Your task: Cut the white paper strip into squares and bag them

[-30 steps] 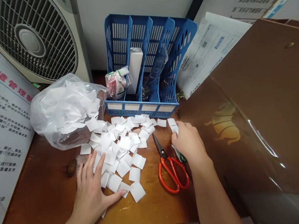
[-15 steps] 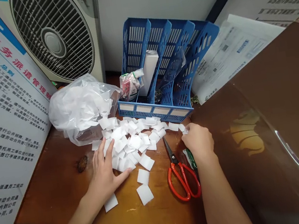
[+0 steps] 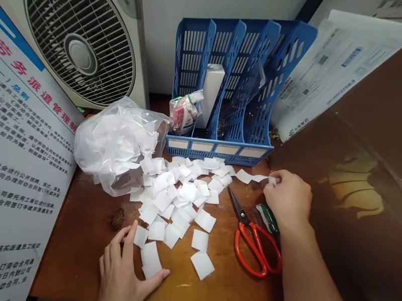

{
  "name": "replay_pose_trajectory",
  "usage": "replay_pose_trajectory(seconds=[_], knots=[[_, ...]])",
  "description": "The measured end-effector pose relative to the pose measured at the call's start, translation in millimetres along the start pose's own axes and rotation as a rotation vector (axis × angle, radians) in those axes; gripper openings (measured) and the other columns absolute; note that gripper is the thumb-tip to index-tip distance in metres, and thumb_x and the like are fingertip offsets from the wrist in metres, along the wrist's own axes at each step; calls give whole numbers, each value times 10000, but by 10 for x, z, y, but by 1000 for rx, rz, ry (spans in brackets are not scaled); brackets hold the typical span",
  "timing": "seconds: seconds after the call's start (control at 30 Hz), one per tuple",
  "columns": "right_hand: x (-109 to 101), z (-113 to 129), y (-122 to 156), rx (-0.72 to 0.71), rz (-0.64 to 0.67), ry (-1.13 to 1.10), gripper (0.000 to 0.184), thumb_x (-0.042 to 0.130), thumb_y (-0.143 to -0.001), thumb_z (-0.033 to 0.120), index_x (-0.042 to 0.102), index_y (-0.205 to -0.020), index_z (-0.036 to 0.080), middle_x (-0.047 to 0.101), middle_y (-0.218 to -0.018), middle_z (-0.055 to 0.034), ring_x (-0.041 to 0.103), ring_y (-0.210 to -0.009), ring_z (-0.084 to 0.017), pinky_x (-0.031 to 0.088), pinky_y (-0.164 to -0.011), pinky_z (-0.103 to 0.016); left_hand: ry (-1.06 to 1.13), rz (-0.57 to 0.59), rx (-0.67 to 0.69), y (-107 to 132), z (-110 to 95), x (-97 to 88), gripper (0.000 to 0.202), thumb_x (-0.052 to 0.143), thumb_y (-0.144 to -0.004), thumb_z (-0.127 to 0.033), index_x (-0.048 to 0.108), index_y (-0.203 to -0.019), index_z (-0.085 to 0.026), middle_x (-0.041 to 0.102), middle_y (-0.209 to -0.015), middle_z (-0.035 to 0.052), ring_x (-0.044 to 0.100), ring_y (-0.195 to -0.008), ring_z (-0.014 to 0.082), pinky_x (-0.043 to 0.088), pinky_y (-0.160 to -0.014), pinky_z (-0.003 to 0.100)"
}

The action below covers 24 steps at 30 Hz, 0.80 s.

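Note:
A loose pile of small white paper squares spreads over the wooden table. My left hand rests at its near left side, thumb and fingers spread around a few squares, holding nothing. On the other side, my right hand is closed, pinching the end of a small white paper piece. More white pieces trail from it back to the pile; whether they are joined I cannot tell. Red-handled scissors lie left of my right wrist, blades pointing away, beside a dark green object partly hidden by my hand.
A clear plastic bag full of white pieces sits behind the pile. Behind stands a blue file rack holding a white box and a small packet. A box fan, printed boards and a brown panel border the table.
My left hand has drawn back toward me and left, off the pile, with some squares now nearer the front. My right hand has shifted right, and the trailing white pieces show more.

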State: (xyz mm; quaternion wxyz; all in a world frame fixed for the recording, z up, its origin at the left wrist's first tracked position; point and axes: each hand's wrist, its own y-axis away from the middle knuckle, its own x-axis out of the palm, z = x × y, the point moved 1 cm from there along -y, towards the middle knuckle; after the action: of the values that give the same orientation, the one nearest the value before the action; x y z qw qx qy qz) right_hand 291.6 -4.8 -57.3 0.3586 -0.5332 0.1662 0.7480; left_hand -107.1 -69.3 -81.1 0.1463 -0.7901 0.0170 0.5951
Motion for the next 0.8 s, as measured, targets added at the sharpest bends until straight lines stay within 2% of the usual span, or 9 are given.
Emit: replay_pose_trajectory(seconds=[0.1, 0.17, 0.23, 0.3, 0.37, 0.43, 0.53, 0.63, 0.8], knots=[[-117, 120, 92, -67, -71, -96, 380, 535, -808, 142, 736, -1128, 113, 719, -1088, -173, 691, -969, -328, 526, -894, -450, -7, -35, 6, -65, 1, 65, 1070, 845, -720, -547, 280, -1579, -251, 522, -1446, 181, 567, -1225, 395, 480, -954, 507], [-146, 294, 208, -202, -62, -296, 327, 562, -816, 184, 736, -1091, 145, 716, -1062, -129, 694, -933, -269, 551, -881, -397, 19, -46, 52, -185, -29, 109, 1103, 827, -732, -593, 241, -1600, -246, 460, -1514, 201, 520, -1310, 412, 446, -1036, 532], [-97, 536, 365, -406, 63, -552, 285, 581, -829, 228, 727, -1066, 169, 714, -1050, -108, 695, -912, -241, 581, -808, -361, 44, -51, 98, -325, -77, 161, 1149, 811, -734, -644, 199, -1619, -241, 388, -1571, 220, 465, -1380, 429, 411, -1099, 555], [30, 819, 523, -633, 276, -665, 292, 562, -855, 223, 710, -1102, 180, 703, -1087, -103, 694, -942, -230, 593, -779, -346, 61, -69, 138, -455, -133, 220, 1220, 817, -697, -691, 175, -1626, -229, 343, -1596, 239, 430, -1411, 450, 390, -1127, 577], [198, 1100, 623, -739, 332, -659, 294, 554, -851, 187, 713, -1098, 197, 697, -1133, -93, 672, -1048, -238, 567, -928, -383, 71, -84, 171, -554, -188, 278, 1288, 822, -652, -735, 163, -1630, -218, 324, -1608, 250, 399, -1436, 465, 368, -1148, 594], [374, 1360, 656, -810, 343, -632, 343, 531, -875, 174, 704, -1171, 177, 680, -1226, -116, 609, -1207, -268, 475, -1090, -433, 83, -94, 193, -614, -230, 323, 1347, 817, -615, -777, 146, -1637, -211, 313, -1620, 253, 365, -1463, 468, 329, -1177, 610], [586, 1652, 656, -891, 395, -573, 521, 549, -966, 310, 558, -1456, 132, 531, -1515, -170, 453, -1428, -320, 333, -1210, -506, 100, -111, 191, -653, -254, 354, 1398, 804, -611, -796, 87, -1649, -193, 305, -1628, 264, 340, -1486, 465, 302, -1193, 622], [685, 1739, 721, -937, 475, -504, 547, 533, -1012, 392, 514, -1519, 188, 399, -1637, -148, 363, -1508, -346, 236, -1235, -588, 128, -139, 147, -687, -246, 353, 1405, 810, -632, -772, 50, -1653, -176, 293, -1630, 276, 330, -1497, 456, 335, -1182, 604], [575, 1477, 901, -935, 585, -470, 392, 413, -1051, 288, 674, -1338, 234, 561, -1528, -81, 456, -1464, -277, 162, -1258, -605, 129, -118, 125, -832, -252, 356, 1334, 803, -641, -769, 151, -1646, -184, 263, -1649, 269, 348, -1473, 479, 323, -1178, 618]])
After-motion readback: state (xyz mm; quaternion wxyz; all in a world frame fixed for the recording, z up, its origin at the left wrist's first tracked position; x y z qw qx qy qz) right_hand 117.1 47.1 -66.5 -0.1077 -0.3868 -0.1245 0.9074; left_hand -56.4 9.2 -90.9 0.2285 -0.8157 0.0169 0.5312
